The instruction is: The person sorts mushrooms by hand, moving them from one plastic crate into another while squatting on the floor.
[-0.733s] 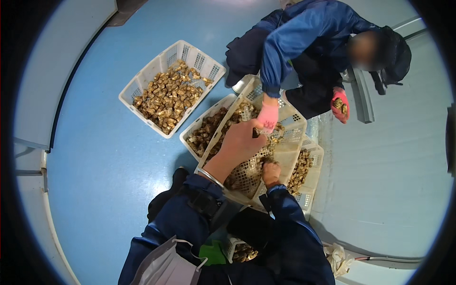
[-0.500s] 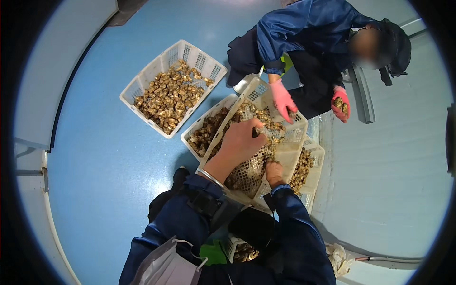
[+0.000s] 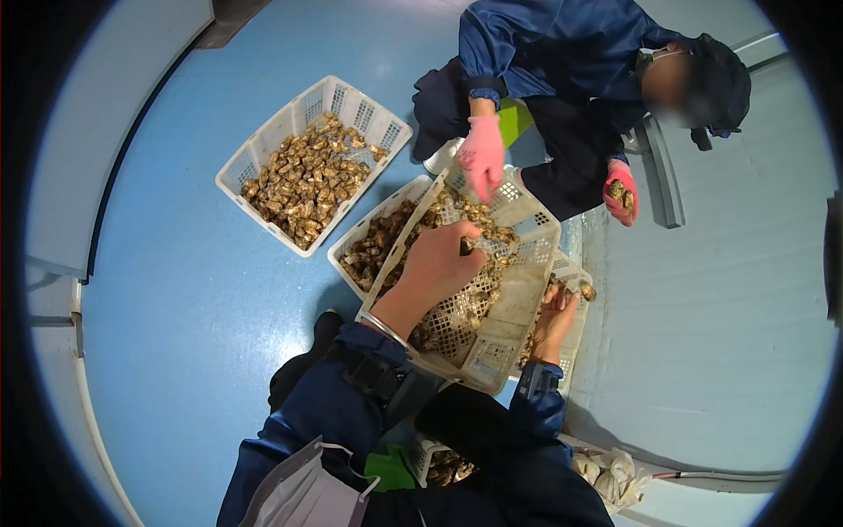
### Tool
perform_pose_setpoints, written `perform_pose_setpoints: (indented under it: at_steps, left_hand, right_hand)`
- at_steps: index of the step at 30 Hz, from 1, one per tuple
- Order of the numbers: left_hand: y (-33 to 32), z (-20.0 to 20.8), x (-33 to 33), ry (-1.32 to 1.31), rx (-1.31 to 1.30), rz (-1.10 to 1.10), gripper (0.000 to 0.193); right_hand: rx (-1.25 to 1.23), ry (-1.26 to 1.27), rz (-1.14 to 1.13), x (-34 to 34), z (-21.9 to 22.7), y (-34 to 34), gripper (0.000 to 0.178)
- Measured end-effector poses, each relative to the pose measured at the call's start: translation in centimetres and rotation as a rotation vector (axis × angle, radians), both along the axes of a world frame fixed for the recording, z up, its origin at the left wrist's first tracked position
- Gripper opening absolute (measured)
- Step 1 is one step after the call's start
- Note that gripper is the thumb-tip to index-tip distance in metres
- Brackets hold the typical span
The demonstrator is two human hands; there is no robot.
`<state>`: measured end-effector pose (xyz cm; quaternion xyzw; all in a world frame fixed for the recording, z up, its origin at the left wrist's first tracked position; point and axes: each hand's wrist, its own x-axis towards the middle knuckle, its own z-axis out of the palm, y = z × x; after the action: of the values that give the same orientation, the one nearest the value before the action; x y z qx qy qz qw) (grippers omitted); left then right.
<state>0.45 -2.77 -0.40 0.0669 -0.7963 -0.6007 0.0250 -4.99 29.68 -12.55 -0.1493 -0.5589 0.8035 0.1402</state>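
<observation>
A white slatted basket slants across the others in front of me, with knobbly brown-and-gold, shell-like lumps scattered over its mesh bottom. Over its left part is my left hand, fingers curled; a dark bit shows between thumb and forefinger, too hidden to name. Beyond the basket's right edge, my right hand is turned palm up with fingers apart, above a lower white basket. One lump is just past its fingertips, seemingly out of its grip.
Across from me crouches a co-worker in pink gloves, one glove above the slanted basket, the other holding lumps. A filled white basket stands left on the blue floor; another lies partly under the slanted one. A pale wall runs along the right.
My right hand has gone from inside the slanted basket out over its right edge and opened. My left hand stays about where it was. The co-worker's near glove has lifted away from the lumps.
</observation>
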Motion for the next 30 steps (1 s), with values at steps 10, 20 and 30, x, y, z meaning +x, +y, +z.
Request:
perform_pose_setpoints:
  at_steps: [10, 20, 30]
  left_hand:
    - [0.8, -0.9, -1.0, 0.123, -0.052, 0.023, 0.037]
    - [0.7, -0.9, -1.3, 0.075, -0.053, 0.000, 0.036]
    - [2.3, -1.0, -1.1, 0.017, -0.064, -0.049, 0.030]
  right_hand:
    - [1.985, -0.397, 1.213, 2.4, -12.5, -2.8, 0.027]
    - [0.793, -0.633, 0.934, 3.1, -7.2, -3.5, 0.059]
    - [0.529, -0.243, 0.848, 3.6, 1.7, -6.2, 0.021]
